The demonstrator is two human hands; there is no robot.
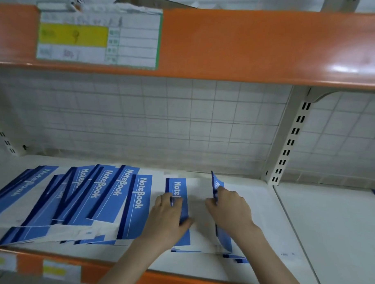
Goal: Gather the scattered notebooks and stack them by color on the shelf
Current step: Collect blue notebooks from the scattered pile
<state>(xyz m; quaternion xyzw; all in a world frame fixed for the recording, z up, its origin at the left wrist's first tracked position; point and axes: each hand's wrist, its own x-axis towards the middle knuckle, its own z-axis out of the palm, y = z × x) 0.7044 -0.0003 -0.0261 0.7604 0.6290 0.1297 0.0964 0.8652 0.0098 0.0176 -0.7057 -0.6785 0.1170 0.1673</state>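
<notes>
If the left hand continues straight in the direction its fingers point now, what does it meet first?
Probably nothing new: the left hand already rests on a blue notebook and would slide along its cover toward the wire-grid back panel. Depth is unclear.

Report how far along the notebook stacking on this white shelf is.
Done: little that shows; no neat stack is visible. In hand: the left hand holds a blue-and-white paper notebook lying flat, and the right hand grips another blue notebook tilted on edge. Left: the fanned blue notebooks overlapping across the white shelf need squaring up.
</notes>
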